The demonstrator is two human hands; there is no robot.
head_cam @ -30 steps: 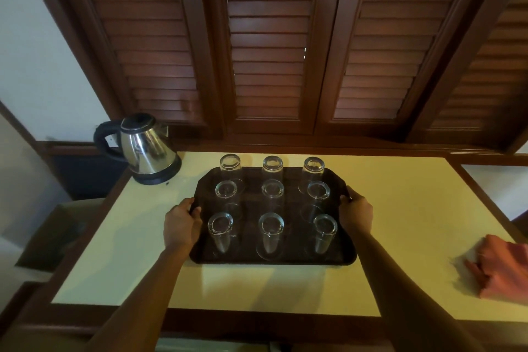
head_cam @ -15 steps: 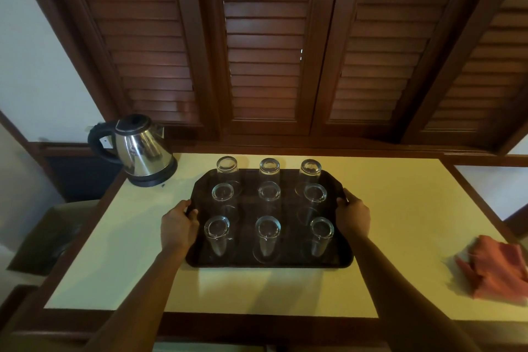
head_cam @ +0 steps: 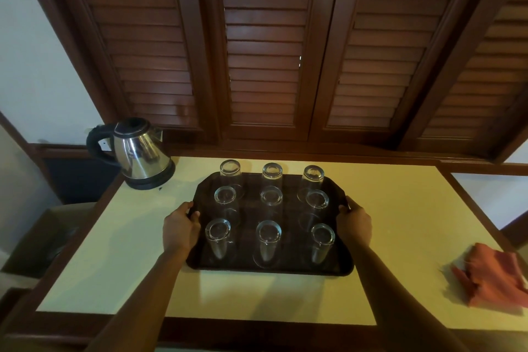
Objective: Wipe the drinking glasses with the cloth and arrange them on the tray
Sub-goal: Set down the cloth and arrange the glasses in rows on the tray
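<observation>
Head view: only cam, looks fwd and down over the desk.
Desk: cream top w/ dark wood edging [head_cam: 400, 237], set against dark brown louvred wooden shutters [head_cam: 265, 46].
Tray: dark brown rectangular tray w/ cut corners [head_cam: 245, 263], flat on the desk, roughly centre, long side facing the person.
Glasses: nine clear drinking glasses [head_cam: 270, 233] on the tray, 3 rows x 3, all upside down, bases up, each apart from its neighbours. Back row sits at the tray's far edge.
L hand: left hand [head_cam: 180, 230] at the tray's left short edge, about mid-length; thumb over the rim, fingers curled round the edge. Holding the tray. Nearest glass is the front-left one, just beside the thumb, not touching.
R hand: right hand [head_cam: 355, 226] at the tray's right short edge, mirror of the left; thumb on top of the rim, fingers wrapped under. Holding the tray. Front-right glass is near, apart from the hand.
Hands vs tray: tray lies between the two hands, both forearms reaching in from the near desk edge.
Lift: can't tell if the tray is off the desk or resting on it.
Cloth: crumpled orange-red cloth [head_cam: 497, 280] on the desk at far right, well apart from the tray and from the R hand.
Kettle: shiny steel electric kettle w/ black handle and base [head_cam: 140, 154] at the desk's back-left corner, near the tray's far-left corner, not touching.
</observation>
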